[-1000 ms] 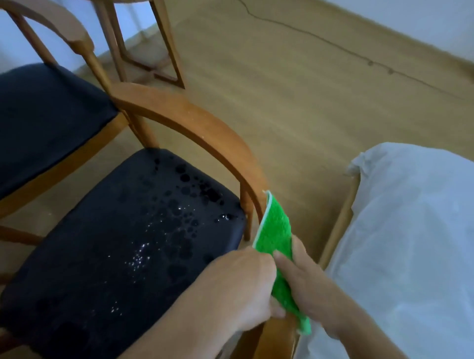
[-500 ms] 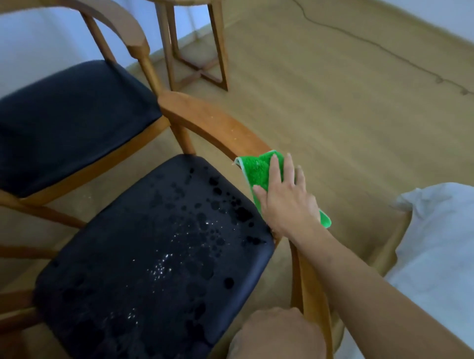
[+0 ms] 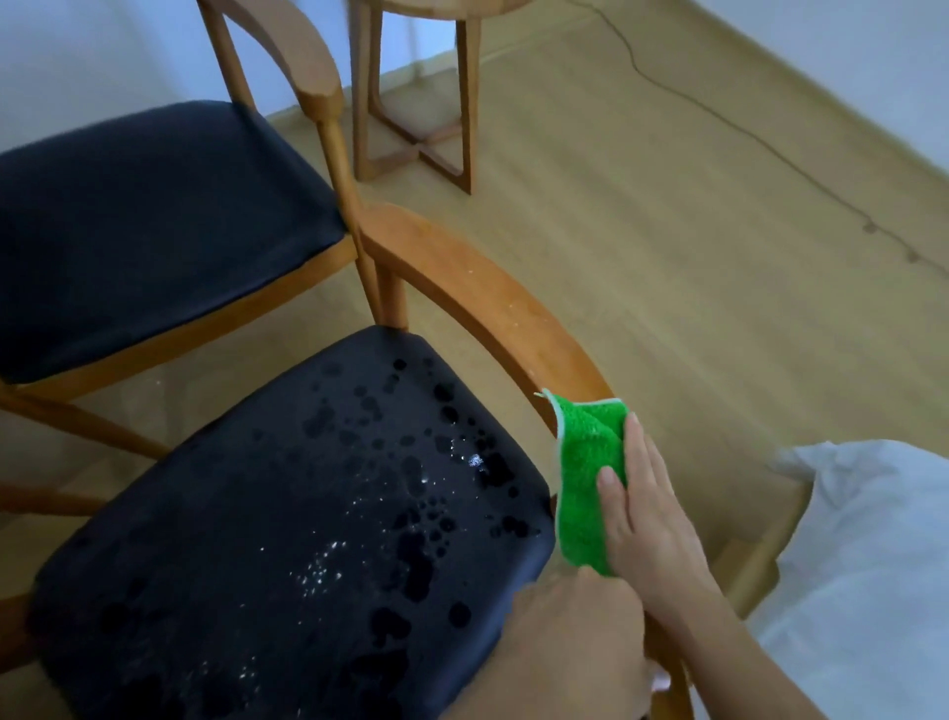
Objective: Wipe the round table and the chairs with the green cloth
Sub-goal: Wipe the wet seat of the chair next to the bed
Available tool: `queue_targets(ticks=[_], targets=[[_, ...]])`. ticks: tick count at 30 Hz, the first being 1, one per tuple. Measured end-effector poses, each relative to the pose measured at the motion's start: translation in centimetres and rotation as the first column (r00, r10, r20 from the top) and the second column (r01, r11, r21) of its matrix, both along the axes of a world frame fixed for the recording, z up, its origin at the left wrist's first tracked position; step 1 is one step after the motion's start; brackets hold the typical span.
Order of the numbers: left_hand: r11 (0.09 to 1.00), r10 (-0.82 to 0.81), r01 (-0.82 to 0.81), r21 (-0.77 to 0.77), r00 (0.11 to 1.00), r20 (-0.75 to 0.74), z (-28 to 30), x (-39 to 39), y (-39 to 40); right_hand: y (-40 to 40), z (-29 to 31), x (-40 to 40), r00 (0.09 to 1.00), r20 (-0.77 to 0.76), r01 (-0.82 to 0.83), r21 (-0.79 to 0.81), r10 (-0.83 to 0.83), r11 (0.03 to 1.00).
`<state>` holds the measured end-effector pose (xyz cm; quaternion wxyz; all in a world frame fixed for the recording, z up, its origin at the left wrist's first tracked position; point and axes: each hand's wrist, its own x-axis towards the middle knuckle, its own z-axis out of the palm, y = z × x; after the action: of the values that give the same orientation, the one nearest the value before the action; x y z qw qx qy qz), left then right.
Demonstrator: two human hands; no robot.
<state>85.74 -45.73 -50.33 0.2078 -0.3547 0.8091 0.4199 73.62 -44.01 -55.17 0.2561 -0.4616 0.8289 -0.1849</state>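
Note:
The green cloth point(image 3: 585, 478) is draped over the curved wooden rail point(image 3: 477, 303) of the near chair. My right hand point(image 3: 647, 509) clamps it onto the rail, thumb on the inner face and fingers on the outer side. At the rail's near end my left hand point(image 3: 570, 647) curls over the wood, its fingertips hidden. The near chair's black seat point(image 3: 287, 539) is dotted with water drops. A second chair with a dry black seat point(image 3: 144, 226) stands to the left. Only the edge of the round table point(image 3: 452, 5) and its legs show at the top.
A white sheet point(image 3: 873, 575) lies over furniture at the right, close to my right arm. A thin cable point(image 3: 760, 149) runs across the wooden floor. The table's crossed leg frame point(image 3: 436, 144) stands just behind the two chairs.
My right hand has slid the cloth back along the rail toward me. My left hand has come up beside it at the rail's near end.

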Motion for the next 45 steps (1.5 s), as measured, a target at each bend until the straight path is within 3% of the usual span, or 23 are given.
queue_targets(ticks=[2, 4, 7, 10, 12, 15, 17, 19, 21, 23, 25, 28, 32, 34, 36, 38, 40, 43, 45], targets=[[0.994, 0.092, -0.097, -0.05, 0.992, -0.085, 1.1, 0.2, -2.2, -1.6, 0.0, -1.1, 0.991, 0.118, 0.066, 0.02, -0.068, 0.998], [0.949, 0.284, -0.3, -0.095, 0.947, -0.151, 1.4, 0.3, -5.5, -4.5, -0.3, -2.7, 0.98, 0.177, 0.094, 0.011, -0.095, 0.995], [0.808, 0.518, -0.561, -0.179, 0.822, -0.236, 0.5, 0.0, -10.6, -9.4, -0.5, -4.2, 0.988, 0.148, -0.034, -0.01, 0.035, 0.999], [0.671, 0.638, -0.691, -0.267, 0.723, -0.266, -1.3, -0.3, -15.9, -13.3, -0.2, -4.6, 0.964, 0.194, -0.183, -0.008, 0.181, 0.983], [0.626, 0.671, -0.709, -0.325, 0.702, -0.24, -2.1, -0.3, -19.4, -13.6, 0.2, -4.6, 0.95, 0.237, -0.209, -0.006, 0.204, 0.978], [0.657, 0.666, -0.64, -0.399, 0.74, -0.09, -2.4, 0.4, -24.2, -10.4, 0.6, -4.7, 0.939, 0.3, -0.199, 0.074, 0.168, 0.977], [0.691, 0.648, -0.579, -0.433, 0.761, 0.018, -2.0, 0.9, -26.6, -7.8, 0.9, -4.3, 0.948, 0.274, -0.197, 0.119, 0.158, 0.973], [0.712, 0.638, -0.554, -0.431, 0.767, 0.07, -1.7, 1.7, -28.3, -6.2, 0.9, -3.6, 0.968, 0.188, -0.178, 0.064, 0.164, 0.982], [0.717, 0.626, -0.541, -0.44, 0.777, 0.066, -1.6, 2.6, -29.3, -6.7, 0.8, -2.9, 0.981, -0.006, -0.193, 0.028, 0.194, 0.981], [0.694, 0.613, -0.534, -0.483, 0.79, 0.008, -1.7, 3.4, -29.8, -9.3, 1.3, -2.0, 0.948, -0.15, -0.269, 0.096, 0.281, 0.958], [0.663, 0.611, -0.551, -0.507, 0.79, -0.06, -1.8, 4.1, -29.9, -13.1, 1.8, -1.1, 0.917, -0.165, -0.327, 0.215, 0.364, 0.92], [0.647, 0.589, -0.555, -0.522, 0.799, -0.119, -2.0, 4.5, -29.7, -20.0, 1.1, 1.2, 0.883, -0.255, -0.371, 0.134, 0.393, 0.919], [0.633, 0.622, -0.663, -0.399, 0.743, -0.249, -1.7, 5.6, -30.2, -28.1, -0.5, 6.9, 0.782, -0.388, -0.493, 0.094, 0.488, 0.865], [0.589, 0.722, -0.793, -0.156, 0.603, -0.339, -1.4, 6.3, -30.3, -29.4, -0.8, 8.3, 0.717, -0.449, -0.548, 0.111, 0.534, 0.829], [0.482, 0.814, -0.872, 0.084, 0.41, -0.411, -1.5, 6.6, -30.2, -28.2, -0.9, 7.5, 0.656, -0.49, -0.607, 0.11, 0.575, 0.787], [0.402, 0.834, -0.906, 0.131, 0.303, -0.46, -2.0, 6.6, -29.9, -24.8, -0.7, 5.3, 0.59, -0.52, -0.648, 0.152, 0.618, 0.747], [0.341, 0.835, -0.933, 0.114, 0.245, -0.493, -2.9, 6.4, -29.6, -20.5, -0.1, 3.0, 0.603, -0.51, -0.599, 0.219, 0.613, 0.77], [0.295, 0.847, -0.933, 0.205, 0.157, -0.508, -4.0, 6.8, -29.1, -16.7, 1.6, 1.8, 0.725, -0.395, -0.472, 0.313, 0.564, 0.825], [0.242, 0.888, -0.928, 0.284, 0.094, -0.451, -4.7, 7.6, -28.9, -17.1, 1.6, 2.4, 0.706, -0.398, -0.439, 0.403, 0.586, 0.803]])
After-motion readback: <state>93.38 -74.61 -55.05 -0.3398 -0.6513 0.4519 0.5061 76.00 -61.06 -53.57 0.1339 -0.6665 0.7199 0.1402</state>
